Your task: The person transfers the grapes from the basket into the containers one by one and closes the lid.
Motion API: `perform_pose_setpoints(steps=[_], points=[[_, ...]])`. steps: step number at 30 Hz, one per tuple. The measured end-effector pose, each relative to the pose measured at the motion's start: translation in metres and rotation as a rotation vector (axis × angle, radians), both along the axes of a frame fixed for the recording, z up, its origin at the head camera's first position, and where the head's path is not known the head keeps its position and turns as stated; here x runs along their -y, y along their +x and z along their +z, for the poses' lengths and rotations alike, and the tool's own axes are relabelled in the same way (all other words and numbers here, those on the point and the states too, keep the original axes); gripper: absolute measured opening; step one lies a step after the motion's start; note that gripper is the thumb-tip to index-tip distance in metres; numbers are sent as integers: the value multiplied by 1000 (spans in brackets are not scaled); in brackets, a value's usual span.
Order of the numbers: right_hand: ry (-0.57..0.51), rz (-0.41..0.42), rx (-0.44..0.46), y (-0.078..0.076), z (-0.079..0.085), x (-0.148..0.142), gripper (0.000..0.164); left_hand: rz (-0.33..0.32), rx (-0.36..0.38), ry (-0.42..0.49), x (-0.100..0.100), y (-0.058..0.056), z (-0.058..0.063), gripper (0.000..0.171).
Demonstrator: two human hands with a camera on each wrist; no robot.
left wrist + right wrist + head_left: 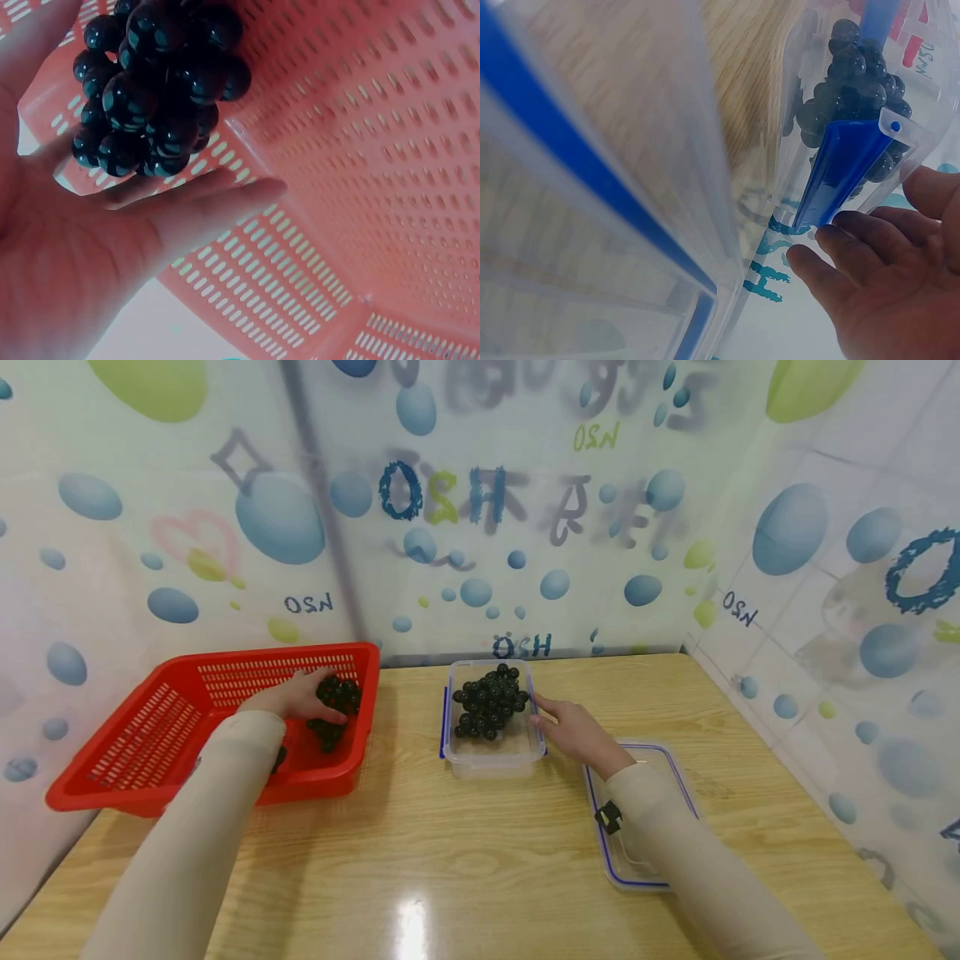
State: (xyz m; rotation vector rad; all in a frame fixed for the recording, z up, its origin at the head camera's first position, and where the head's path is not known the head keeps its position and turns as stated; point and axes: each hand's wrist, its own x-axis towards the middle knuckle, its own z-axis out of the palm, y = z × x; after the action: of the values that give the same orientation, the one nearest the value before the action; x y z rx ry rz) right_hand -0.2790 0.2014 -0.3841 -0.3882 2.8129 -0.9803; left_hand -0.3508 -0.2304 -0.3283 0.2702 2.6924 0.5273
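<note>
My left hand (300,695) reaches into the red plastic basket (365,727), over a bunch of black grapes (339,695). In the left wrist view, that bunch of grapes (161,90) sits between the thumb and the outstretched fingers (217,210), thumb and fingers spread well apart. My right hand (576,733) is at the right side of a clear plastic container (495,762), fingertips right at its rim. Another bunch of black grapes (491,700) lies inside this container. The right wrist view shows loosely bent fingers (855,255) beside a hanging blue clip (840,172).
Beneath my right forearm lies a clear lid or second container with a blue rim (611,860). More dark grapes (280,758) show in the basket by my left sleeve. A patterned curtain (465,560) closes off the back of the wooden table (420,835).
</note>
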Motion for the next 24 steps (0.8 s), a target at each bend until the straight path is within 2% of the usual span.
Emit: perform_pose_setpoints(steps=[3,9,15,17,22,24], points=[[-1,14,-2,0,-1,-1,55,30,15,-6,-3,-3,-2,95],[-4,5,2,0,-1,0,55,79,24,-82,-9,-3,-3,89],[-5,2,1,0,-1,0,55,69,47,3,-7,-3,-5,78],[-3,4,-2,0,-1,0,55,66,56,-2,-8,-3,-4,74],[0,3,-11,-1,-3,0,55,91,124,8,-12,-5,-1,67],[-1,4,-11,-2,-3,-1,55,96,152,40,-13,-6,-1,64]])
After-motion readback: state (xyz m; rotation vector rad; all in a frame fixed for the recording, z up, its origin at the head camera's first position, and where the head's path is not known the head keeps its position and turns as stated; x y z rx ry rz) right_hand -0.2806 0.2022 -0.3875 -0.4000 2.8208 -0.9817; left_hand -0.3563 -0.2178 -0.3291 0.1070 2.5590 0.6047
